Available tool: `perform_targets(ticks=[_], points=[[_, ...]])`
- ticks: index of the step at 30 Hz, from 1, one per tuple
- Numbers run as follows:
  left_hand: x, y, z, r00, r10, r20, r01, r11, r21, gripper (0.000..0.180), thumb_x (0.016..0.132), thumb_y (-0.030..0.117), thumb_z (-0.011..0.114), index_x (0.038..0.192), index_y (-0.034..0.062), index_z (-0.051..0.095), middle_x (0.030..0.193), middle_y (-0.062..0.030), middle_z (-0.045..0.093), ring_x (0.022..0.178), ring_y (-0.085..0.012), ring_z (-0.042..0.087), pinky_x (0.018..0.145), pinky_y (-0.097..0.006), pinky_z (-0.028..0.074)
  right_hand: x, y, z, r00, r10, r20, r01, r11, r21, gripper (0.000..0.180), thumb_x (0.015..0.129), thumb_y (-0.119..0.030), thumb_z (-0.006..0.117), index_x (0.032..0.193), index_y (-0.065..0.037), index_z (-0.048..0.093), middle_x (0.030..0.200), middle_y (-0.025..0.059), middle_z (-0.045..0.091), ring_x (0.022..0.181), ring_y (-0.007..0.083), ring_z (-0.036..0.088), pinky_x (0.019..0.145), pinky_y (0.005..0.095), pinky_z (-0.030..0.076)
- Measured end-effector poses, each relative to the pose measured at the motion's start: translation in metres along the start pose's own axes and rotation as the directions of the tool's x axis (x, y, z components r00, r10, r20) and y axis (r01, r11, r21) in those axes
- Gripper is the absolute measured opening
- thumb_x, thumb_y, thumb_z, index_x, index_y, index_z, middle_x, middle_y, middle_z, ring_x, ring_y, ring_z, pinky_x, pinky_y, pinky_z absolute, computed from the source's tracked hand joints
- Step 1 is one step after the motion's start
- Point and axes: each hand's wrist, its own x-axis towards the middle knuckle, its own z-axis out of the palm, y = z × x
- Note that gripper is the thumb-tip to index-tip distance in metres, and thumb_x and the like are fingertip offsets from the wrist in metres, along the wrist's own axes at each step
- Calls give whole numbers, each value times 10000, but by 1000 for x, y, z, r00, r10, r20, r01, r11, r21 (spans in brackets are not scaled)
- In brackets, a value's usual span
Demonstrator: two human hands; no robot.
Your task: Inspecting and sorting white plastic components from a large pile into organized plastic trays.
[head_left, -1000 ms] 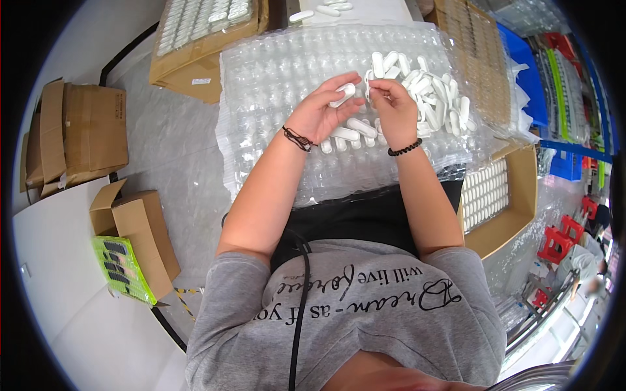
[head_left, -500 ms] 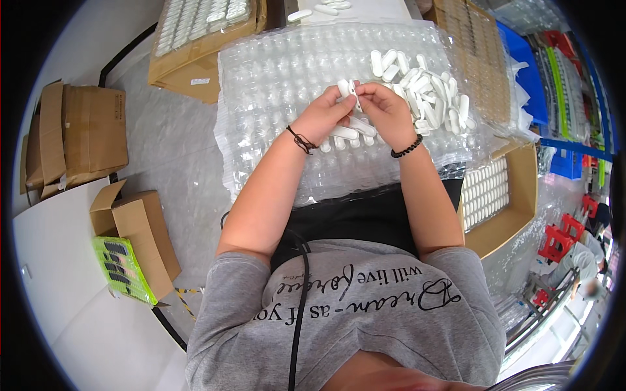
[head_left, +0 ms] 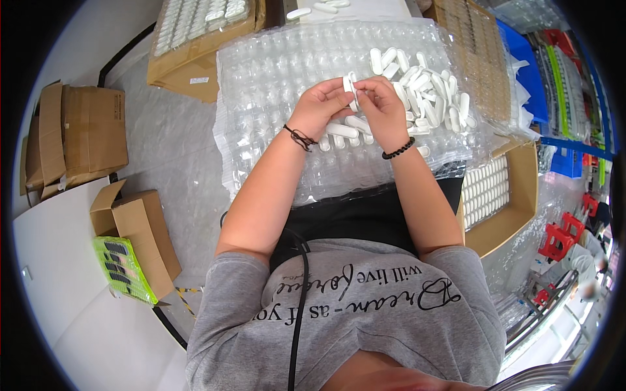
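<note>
Between my two hands is a white oval plastic piece [head_left: 347, 85], held up on end over the tray. My left hand [head_left: 319, 105] pinches it from the left, thumb and fingers closed. From the other side my right hand [head_left: 383, 107] grips it with bent fingers, partly hiding it. Below the hands, a short row of similar white pieces [head_left: 342, 131] lies in the clear plastic blister tray [head_left: 261, 78]. A loose heap of white oval pieces [head_left: 427, 88] spreads over the tray to the right of my right hand.
Right of my lap, an open cardboard box [head_left: 512, 231] holds rows of white pieces. A filled tray [head_left: 199, 23] rests on a carton at the upper left. Brown cartons [head_left: 94, 133] stand on the left. Red stools [head_left: 557, 241] and people are far right.
The held white piece has been turned more upright between my fingers. My right hand and wrist have shifted slightly left, closer to my left hand.
</note>
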Motion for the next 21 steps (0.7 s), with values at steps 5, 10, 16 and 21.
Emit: perform_targets(ticks=[5,10,16,21], points=[[2,-4,-4,1000,4,-19,-5,1000,-5,355,910,67,607,1254,18,538,1133,-82,633,1013,-167,625,830,-285,555,-2,-4,6,998,-65,-6,65,997,-38,117,863,0,601,951,-67,640,943,-7,507,691,63,449,625,203,401],[0,-3,-2,999,33,-1,-33,998,-49,351,894,52,624,1237,20,556,1119,-87,640,1006,-167,629,842,-293,555,-2,-5,8,995,-99,5,99,992,-76,124,868,10,590,960,-63,632,957,15,514,733,97,481,643,222,418],[-3,-4,0,999,47,-20,-48,995,-91,357,867,20,646,1214,-2,565,1105,-106,645,991,-171,638,810,-287,570,-5,-13,9,975,-218,28,218,940,-261,126,879,24,558,976,-35,611,970,94,536,838,227,568,708,303,469],[-2,-3,-4,999,37,-35,-40,995,-89,352,856,0,649,1198,-24,566,1092,-117,647,984,-183,643,801,-296,576,-7,-15,9,968,-245,50,248,916,-317,128,890,4,552,1005,-27,598,980,115,537,864,262,578,728,334,482]])
